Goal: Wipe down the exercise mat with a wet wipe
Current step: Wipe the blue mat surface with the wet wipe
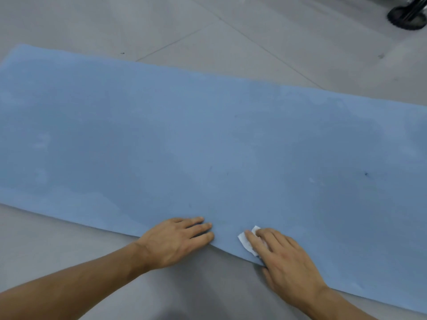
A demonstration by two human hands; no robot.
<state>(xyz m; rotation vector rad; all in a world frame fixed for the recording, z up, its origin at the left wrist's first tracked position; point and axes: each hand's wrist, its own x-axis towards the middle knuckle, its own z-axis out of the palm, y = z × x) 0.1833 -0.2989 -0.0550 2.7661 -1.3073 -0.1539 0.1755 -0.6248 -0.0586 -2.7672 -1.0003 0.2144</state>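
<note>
**Both hands down at the near edge of the mat**

The left hand (178, 241) lies flat, palm down, fingers straight and close together, their tips on the blue exercise mat (208, 135). The right hand (284, 262) reaches in from the lower right, fingers extended and slightly spread, pressing the white wet wipe (246, 244) onto the mat just beside its near edge. The mat lies unrolled across the grey tiled floor (231, 31). A black round base (406, 18) stands far off, top right.
</note>
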